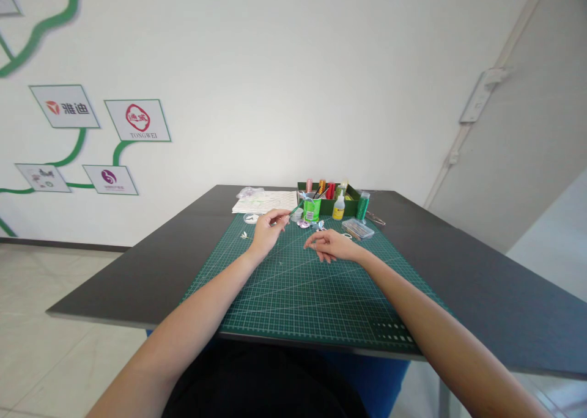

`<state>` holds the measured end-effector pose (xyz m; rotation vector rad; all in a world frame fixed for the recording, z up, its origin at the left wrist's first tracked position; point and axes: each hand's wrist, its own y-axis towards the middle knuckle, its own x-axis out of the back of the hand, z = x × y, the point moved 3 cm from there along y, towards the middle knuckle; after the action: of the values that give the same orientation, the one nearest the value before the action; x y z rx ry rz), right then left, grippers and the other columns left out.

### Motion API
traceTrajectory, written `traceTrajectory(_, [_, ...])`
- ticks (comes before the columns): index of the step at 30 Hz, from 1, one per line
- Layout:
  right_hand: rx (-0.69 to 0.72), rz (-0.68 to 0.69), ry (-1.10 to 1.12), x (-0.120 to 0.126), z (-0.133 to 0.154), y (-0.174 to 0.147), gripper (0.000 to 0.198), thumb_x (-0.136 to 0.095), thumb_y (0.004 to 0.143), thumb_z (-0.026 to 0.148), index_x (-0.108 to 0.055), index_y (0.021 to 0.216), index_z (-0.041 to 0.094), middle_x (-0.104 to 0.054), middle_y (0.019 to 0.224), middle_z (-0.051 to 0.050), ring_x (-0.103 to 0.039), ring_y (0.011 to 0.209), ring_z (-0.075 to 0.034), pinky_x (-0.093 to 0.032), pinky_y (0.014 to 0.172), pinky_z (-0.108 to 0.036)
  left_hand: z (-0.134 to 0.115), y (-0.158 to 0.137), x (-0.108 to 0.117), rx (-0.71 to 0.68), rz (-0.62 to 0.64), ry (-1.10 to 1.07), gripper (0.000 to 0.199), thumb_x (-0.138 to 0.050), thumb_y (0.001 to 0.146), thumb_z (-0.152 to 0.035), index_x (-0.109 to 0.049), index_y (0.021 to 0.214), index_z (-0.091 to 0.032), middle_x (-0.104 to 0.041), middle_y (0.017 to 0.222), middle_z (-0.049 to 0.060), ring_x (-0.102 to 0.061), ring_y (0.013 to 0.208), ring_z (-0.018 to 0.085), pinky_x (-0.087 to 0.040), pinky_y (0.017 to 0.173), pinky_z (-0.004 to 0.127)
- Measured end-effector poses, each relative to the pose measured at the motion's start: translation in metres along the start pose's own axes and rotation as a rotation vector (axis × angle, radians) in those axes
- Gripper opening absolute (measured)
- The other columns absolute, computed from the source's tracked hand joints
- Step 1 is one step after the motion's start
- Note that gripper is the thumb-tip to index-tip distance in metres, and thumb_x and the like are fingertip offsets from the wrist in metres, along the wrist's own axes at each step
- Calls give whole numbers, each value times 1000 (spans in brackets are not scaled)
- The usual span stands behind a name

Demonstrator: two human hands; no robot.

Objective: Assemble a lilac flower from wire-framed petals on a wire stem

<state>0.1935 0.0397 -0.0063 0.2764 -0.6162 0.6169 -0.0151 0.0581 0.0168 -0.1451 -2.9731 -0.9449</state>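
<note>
Over the far half of the green cutting mat (pixel 284 289), my left hand (pixel 270 228) is closed in a pinch. A thin dark green stick (pixel 294 210) sticks out from its fingertips, towards a bright green can (pixel 312 210). To the right and slightly nearer, my right hand (pixel 334 245) hovers above the mat with loosely bent, spread fingers and nothing visible in them. Just beyond it lie small pale pieces (pixel 320 225) and a clear flat case (pixel 358 228). A small white scrap (pixel 244 235) rests left of my left hand.
Behind the can stands a dark green box (pixel 352 208) with coloured rolls. A glue bottle (pixel 339 207) and a green glitter tube (pixel 362 206) stand before it. White paper sheets (pixel 270 201) lie at the back left. The black table (pixel 151 271) meets the wall behind.
</note>
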Motion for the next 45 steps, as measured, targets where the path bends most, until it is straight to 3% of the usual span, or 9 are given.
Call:
traceTrajectory(16, [-18,25,-9,-3,7,-2,34,-53,90,38,-68,106,11,-64,58,0,-51,41,-8,-39,38,-16,2,1,3,-1,0,28,23,-66,80,-30,-74,96,-15,-67,71,3,-54,57,11,-44,53,23])
traceTrajectory(45, [-9,95,-9,-19,27,-4,34,-55,91,43,-68,105,15,-63,59,0,-54,43,-8,-39,39,-16,19,5,10,16,11,92,24,-66,79,-29,-74,97,-14,-70,77,4,-54,56,11,-44,55,23])
